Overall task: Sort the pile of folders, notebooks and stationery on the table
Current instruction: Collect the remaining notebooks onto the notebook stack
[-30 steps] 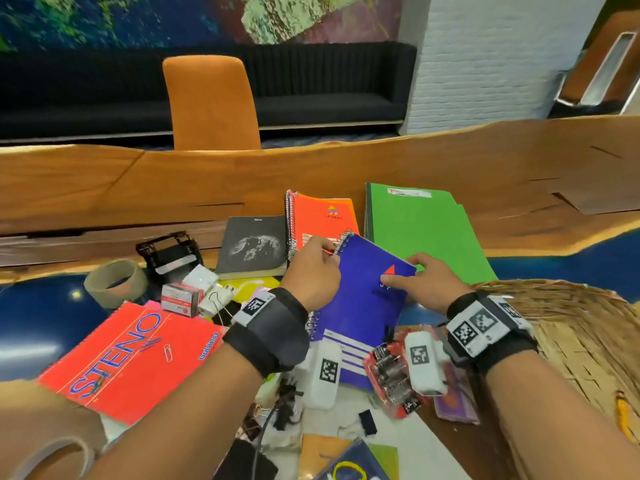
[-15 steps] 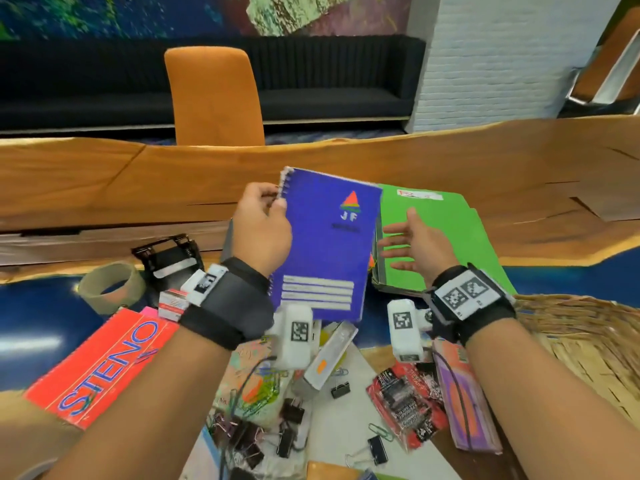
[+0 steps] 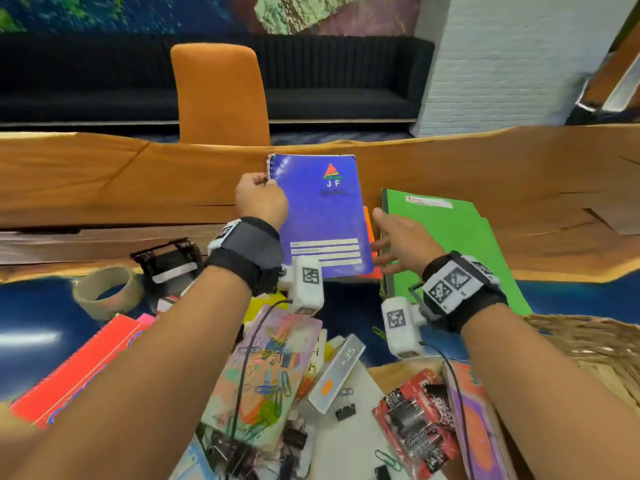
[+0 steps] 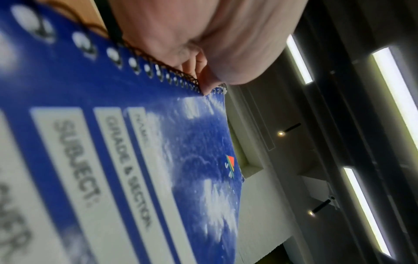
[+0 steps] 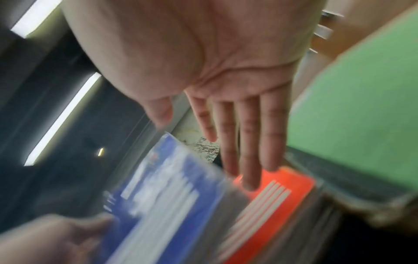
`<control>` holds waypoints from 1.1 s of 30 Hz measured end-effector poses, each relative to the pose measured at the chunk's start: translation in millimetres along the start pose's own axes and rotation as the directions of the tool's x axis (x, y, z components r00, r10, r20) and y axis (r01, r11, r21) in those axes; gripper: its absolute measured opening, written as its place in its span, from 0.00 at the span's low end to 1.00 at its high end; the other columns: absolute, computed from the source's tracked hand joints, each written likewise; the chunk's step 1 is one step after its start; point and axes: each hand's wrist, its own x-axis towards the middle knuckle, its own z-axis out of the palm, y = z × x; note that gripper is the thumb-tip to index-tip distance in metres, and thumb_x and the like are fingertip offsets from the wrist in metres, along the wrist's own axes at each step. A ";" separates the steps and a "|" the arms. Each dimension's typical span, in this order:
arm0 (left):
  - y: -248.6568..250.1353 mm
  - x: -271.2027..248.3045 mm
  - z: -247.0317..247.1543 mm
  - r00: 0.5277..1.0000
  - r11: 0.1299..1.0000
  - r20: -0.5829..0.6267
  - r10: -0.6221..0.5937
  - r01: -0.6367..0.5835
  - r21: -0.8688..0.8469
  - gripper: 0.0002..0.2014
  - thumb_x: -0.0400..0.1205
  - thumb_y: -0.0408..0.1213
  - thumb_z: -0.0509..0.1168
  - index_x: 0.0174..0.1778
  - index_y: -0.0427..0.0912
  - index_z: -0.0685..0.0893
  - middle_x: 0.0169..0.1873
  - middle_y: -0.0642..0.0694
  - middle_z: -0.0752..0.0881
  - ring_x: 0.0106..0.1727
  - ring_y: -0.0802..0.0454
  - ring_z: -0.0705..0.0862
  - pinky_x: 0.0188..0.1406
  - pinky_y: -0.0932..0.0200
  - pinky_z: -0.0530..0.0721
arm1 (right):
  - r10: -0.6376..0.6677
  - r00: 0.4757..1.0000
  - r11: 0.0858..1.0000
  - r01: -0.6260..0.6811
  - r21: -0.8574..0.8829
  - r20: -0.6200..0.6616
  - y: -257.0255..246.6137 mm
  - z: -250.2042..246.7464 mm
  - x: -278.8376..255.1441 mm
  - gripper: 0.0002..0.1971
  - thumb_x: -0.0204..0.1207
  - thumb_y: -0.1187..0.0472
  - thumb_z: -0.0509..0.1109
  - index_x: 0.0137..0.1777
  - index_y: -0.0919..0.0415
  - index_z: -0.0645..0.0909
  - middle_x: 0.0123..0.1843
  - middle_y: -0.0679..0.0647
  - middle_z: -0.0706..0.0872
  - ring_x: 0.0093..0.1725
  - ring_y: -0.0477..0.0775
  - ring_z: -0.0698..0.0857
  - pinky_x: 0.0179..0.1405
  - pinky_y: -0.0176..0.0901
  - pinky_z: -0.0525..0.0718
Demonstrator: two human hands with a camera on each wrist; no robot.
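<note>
My left hand (image 3: 261, 199) grips the blue spiral notebook (image 3: 322, 216) by its wire-bound edge and holds it up, tilted, above the far part of the table. The left wrist view shows the fingers (image 4: 199, 71) curled at the spiral of the blue notebook (image 4: 126, 160). My right hand (image 3: 398, 240) hovers with straight, spread fingers, holding nothing, over the orange notebook (image 3: 367, 233), beside the green folder (image 3: 446, 244). In the right wrist view the right hand (image 5: 237, 142) is flat over the orange notebook (image 5: 271, 200).
A mixed pile lies near me: a patterned notebook (image 3: 266, 379), a red steno pad (image 3: 79, 372), binder clips (image 3: 345, 410), a red packet (image 3: 419, 427). A tape roll (image 3: 107, 289) and a black punch (image 3: 169, 261) sit left. A wicker basket (image 3: 588, 344) stands right.
My left hand has lifted the blue notebook off the pile and carried it up and away from me. My right hand let go of it and now hovers with straight fingers over the orange notebook.
</note>
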 end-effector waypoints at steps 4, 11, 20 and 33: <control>-3.6 8.6 29.9 0.998 0.994 0.055 -0.015 0.009 0.104 0.11 0.85 0.34 0.62 0.58 0.35 0.85 0.54 0.39 0.87 0.52 0.41 0.83 0.52 0.54 0.81 | -0.094 0.990 0.987 0.079 -0.139 -0.109 9.7 4.8 25.8 0.16 0.76 0.67 0.72 0.62 0.59 0.76 0.53 0.61 0.88 0.47 0.64 0.88 0.45 0.57 0.88; -30.7 -4.6 29.9 0.898 0.852 0.406 -0.168 -0.074 0.518 0.05 0.82 0.36 0.69 0.44 0.39 0.85 0.47 0.42 0.86 0.45 0.44 0.83 0.46 0.56 0.82 | 0.034 0.990 0.789 -0.113 -0.603 -0.140 42.1 2.8 37.8 0.15 0.72 0.62 0.74 0.60 0.54 0.86 0.58 0.56 0.87 0.53 0.60 0.85 0.48 0.38 0.77; -22.5 -13.3 -99.2 0.914 0.903 0.392 -0.107 -0.075 0.423 0.06 0.82 0.36 0.69 0.39 0.44 0.88 0.42 0.43 0.89 0.42 0.47 0.85 0.44 0.55 0.84 | -0.224 0.975 0.797 0.176 -0.578 -0.011 -26.1 64.1 -1.5 0.12 0.76 0.50 0.75 0.46 0.60 0.86 0.43 0.54 0.84 0.45 0.55 0.82 0.45 0.43 0.77; -63.5 -42.4 -193.4 0.894 0.767 0.438 -0.099 -0.212 0.605 0.13 0.83 0.42 0.69 0.63 0.48 0.87 0.59 0.53 0.86 0.61 0.54 0.83 0.56 0.60 0.78 | 0.065 0.955 0.515 0.216 -0.830 0.289 -21.9 182.1 -28.8 0.19 0.72 0.42 0.74 0.46 0.59 0.87 0.42 0.55 0.89 0.42 0.55 0.88 0.45 0.48 0.89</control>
